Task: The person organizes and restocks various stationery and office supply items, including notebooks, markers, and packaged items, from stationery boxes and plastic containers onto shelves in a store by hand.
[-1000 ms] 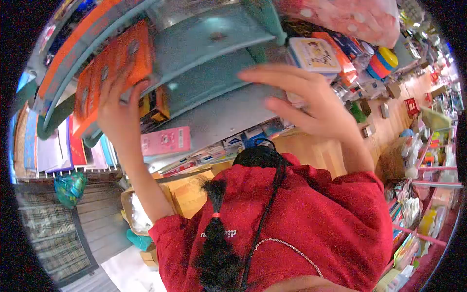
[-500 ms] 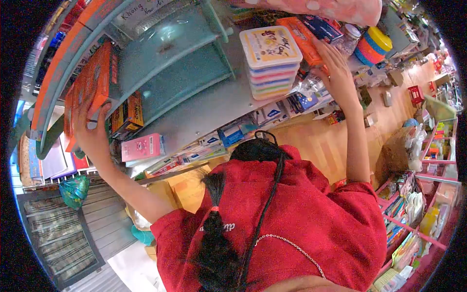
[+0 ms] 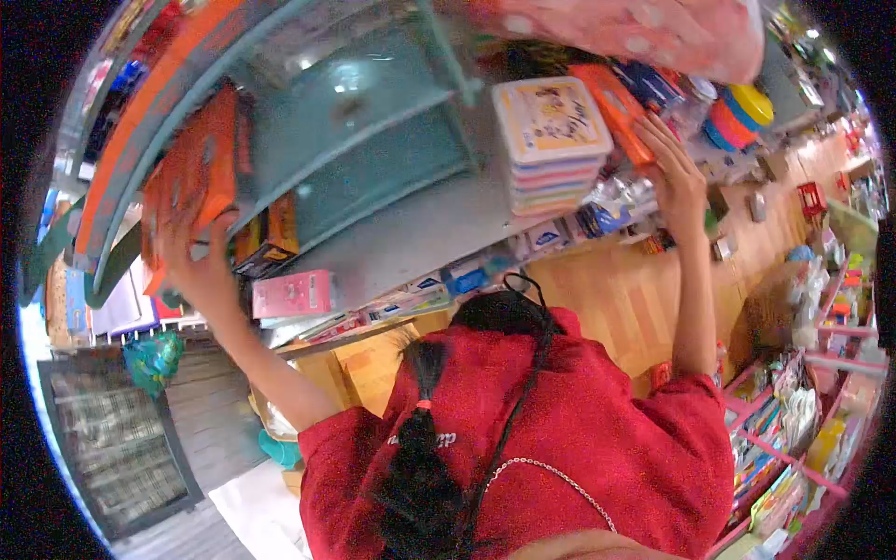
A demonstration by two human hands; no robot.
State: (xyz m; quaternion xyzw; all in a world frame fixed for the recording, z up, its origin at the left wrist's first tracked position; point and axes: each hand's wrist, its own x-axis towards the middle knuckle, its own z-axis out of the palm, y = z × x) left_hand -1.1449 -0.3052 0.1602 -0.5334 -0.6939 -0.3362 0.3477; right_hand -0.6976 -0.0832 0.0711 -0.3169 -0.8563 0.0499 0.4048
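Note:
My left hand (image 3: 191, 257) is closed around the lower end of a large orange box (image 3: 210, 173), thumb on its right side and fingers on the left. Below the thumb lies a smaller black and orange box (image 3: 271, 233), with a pink box (image 3: 294, 293) under it. My right hand (image 3: 677, 173) grips the near end of a long orange box (image 3: 607, 107), its fingers stretched along the right side. A dark blue box (image 3: 649, 86) lies beyond those fingers. Left of that hand stands a stack of square plastic tubs (image 3: 553, 140) with a yellow and white lid on top.
A teal shelf unit (image 3: 373, 140) stands on the grey counter (image 3: 401, 219) between my hands. Yellow, blue and orange round tubs (image 3: 737, 117) sit at the right. Pink polka-dot fabric (image 3: 653, 37) hangs above. Packed pink racks (image 3: 793, 448) border the wooden floor (image 3: 597, 289).
The shelf, counter and boxes sit slightly further right and lower in view, with some blur. Both hands stay at the same orange boxes.

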